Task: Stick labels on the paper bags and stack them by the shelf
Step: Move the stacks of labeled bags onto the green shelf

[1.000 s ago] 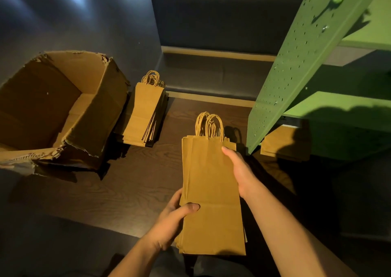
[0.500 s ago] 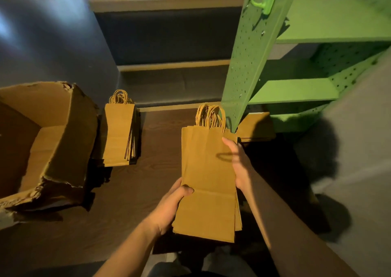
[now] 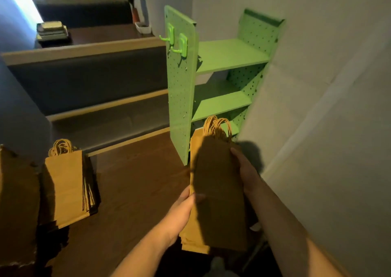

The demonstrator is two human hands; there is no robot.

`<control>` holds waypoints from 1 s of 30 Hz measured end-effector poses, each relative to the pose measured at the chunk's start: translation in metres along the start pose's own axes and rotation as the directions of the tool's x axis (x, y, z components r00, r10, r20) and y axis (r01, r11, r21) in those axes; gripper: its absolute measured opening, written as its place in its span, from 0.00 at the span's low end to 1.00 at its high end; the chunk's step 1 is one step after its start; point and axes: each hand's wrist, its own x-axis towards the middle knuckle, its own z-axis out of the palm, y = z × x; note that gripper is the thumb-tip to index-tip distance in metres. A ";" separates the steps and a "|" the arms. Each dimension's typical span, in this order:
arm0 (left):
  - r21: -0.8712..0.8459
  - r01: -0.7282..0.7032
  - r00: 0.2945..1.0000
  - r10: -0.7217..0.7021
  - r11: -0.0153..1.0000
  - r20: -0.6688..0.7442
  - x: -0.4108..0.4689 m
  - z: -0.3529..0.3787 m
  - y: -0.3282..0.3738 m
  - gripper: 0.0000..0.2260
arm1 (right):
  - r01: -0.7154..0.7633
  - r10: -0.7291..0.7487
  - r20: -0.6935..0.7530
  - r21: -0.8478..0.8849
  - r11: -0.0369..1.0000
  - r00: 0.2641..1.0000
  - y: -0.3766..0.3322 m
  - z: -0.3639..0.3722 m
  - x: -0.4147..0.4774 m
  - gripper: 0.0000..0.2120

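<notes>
Both hands hold a bundle of flat brown paper bags (image 3: 215,192), its twisted paper handles pointing away from the person. The left hand (image 3: 179,213) grips the bundle's lower left edge, thumb laid across the front sheet and fingers tucked beneath. The right hand (image 3: 246,171) clasps the upper right edge, fingers curled behind it. The bundle sits in shadow over the near edge of the dark wooden surface (image 3: 135,181). Its handles reach the foot of the green pegboard shelf unit (image 3: 182,99), which stands just beyond the hands. Two green plastic hooks (image 3: 176,42) hang on the shelf unit's side panel. Well to the left of the hands a second pile of brown paper bags (image 3: 63,183) lies flat on the surface. Further left again, at the edge of sight, is a torn brown cardboard box (image 3: 17,202).
</notes>
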 end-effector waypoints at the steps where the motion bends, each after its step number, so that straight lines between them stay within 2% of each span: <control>1: 0.026 0.001 0.999 -0.002 1.000 0.041 0.027 -0.009 -0.016 0.25 | 0.009 -0.009 0.003 -0.005 1.000 1.000 -0.007 -0.004 -0.005 0.34; 3: -0.060 0.045 0.994 -0.038 0.997 0.104 0.040 -0.010 -0.004 0.33 | 0.027 -0.027 -0.019 -0.004 1.000 0.999 -0.023 -0.009 -0.015 0.27; 4: -0.070 0.054 0.991 -0.045 0.996 0.122 0.031 0.004 0.023 0.33 | 0.044 -0.044 -0.014 -0.004 0.999 0.999 -0.031 -0.012 -0.016 0.25; 5: -0.095 0.052 0.994 -0.043 0.994 0.099 0.012 0.021 0.056 0.32 | 0.077 -0.077 -0.009 -0.004 0.997 0.997 -0.039 -0.014 -0.017 0.23; 8: -0.167 -0.001 0.995 0.018 0.986 0.101 0.002 0.039 0.089 0.22 | 0.177 -0.178 -0.043 -0.018 0.984 0.983 -0.071 -0.013 -0.020 0.16; 9: -0.169 -0.027 0.996 0.040 0.985 0.077 0.006 0.044 0.102 0.19 | 0.178 -0.180 -0.045 -0.037 0.983 0.983 -0.085 -0.014 -0.012 0.16; 10: -0.173 -0.027 0.995 0.043 0.985 0.093 0.012 0.044 0.111 0.20 | 0.169 -0.170 -0.028 -0.049 0.984 0.985 -0.090 -0.018 0.001 0.18; 13: -0.173 -0.020 0.995 0.036 0.985 0.092 0.024 0.047 0.138 0.32 | 0.104 -0.105 -0.010 -0.055 0.993 0.994 -0.117 -0.017 0.031 0.34; 14: -0.177 -0.017 0.996 0.033 0.984 0.084 0.031 0.048 0.144 0.33 | 0.103 -0.104 -0.009 -0.054 0.993 0.995 -0.126 -0.019 0.043 0.34; 17: -0.175 -0.002 0.998 0.014 0.985 0.068 0.047 0.056 0.166 0.22 | 0.102 -0.099 0.037 -0.077 0.992 0.994 -0.154 -0.020 0.062 0.23; 19: -0.187 -0.001 0.999 0.008 0.982 0.035 0.058 0.059 0.177 0.16 | 0.098 -0.090 0.083 -0.098 0.990 0.993 -0.169 -0.020 0.073 0.21; 21: -0.207 -0.018 0.999 0.023 0.978 0.022 0.074 0.059 0.186 0.19 | 0.098 -0.088 0.096 -0.105 0.990 0.992 -0.180 -0.022 0.083 0.22; 23: -0.211 -0.039 0.999 0.043 0.977 0.013 0.090 0.061 0.195 0.31 | 0.104 -0.094 0.108 -0.100 0.990 0.990 -0.190 -0.026 0.091 0.24; 24: -0.201 -0.067 0.997 0.072 0.977 0.021 0.097 0.060 0.192 0.34 | 0.105 -0.092 0.121 -0.105 0.989 0.988 -0.193 -0.028 0.096 0.24; 26: -0.206 -0.148 0.989 0.149 0.967 -0.010 0.124 0.053 0.175 0.35 | 0.119 -0.102 0.150 -0.107 0.987 0.983 -0.198 -0.034 0.101 0.24; 29: -0.203 -0.098 0.994 0.086 0.974 -0.068 0.118 0.069 0.181 0.37 | 0.131 -0.113 0.154 -0.108 0.985 0.982 -0.205 -0.038 0.108 0.24; 30: -0.220 -0.092 0.994 0.075 0.971 -0.084 0.117 0.075 0.185 0.34 | 0.125 -0.107 0.162 -0.109 0.986 0.981 -0.207 -0.037 0.110 0.24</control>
